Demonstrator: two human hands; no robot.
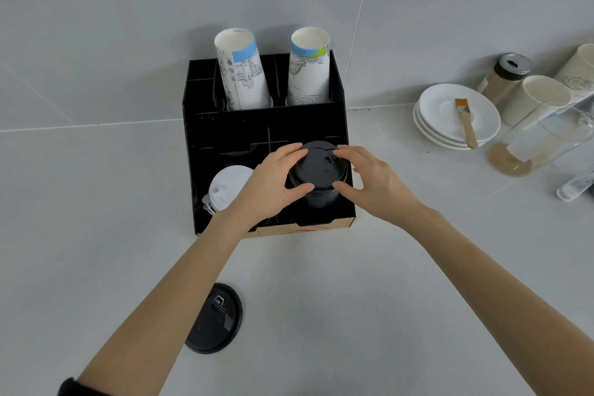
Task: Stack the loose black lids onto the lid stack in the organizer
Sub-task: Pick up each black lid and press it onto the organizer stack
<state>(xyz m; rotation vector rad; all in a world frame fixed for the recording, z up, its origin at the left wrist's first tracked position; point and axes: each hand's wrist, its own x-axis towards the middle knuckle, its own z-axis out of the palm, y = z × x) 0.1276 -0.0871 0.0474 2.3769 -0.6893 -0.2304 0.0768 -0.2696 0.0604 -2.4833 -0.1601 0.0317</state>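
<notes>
Currently both hands, left hand (pixel 273 177) and right hand (pixel 369 183), pinch the top black lid (pixel 316 167) from opposite sides, apparently seating it squarely on the lid stack (pixel 321 196) in the organizer (pixel 266 125). One loose lid (pixel 214 318) lies on the table (pixel 353 299) before the organizer.

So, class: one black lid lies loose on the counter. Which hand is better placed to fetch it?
Probably the left hand: the loose lid lies under the left forearm, well away from the right hand.

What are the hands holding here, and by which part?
Both hands, left and right, hold the top black lid of the lid stack by its rim, fingers on opposite sides.
</notes>
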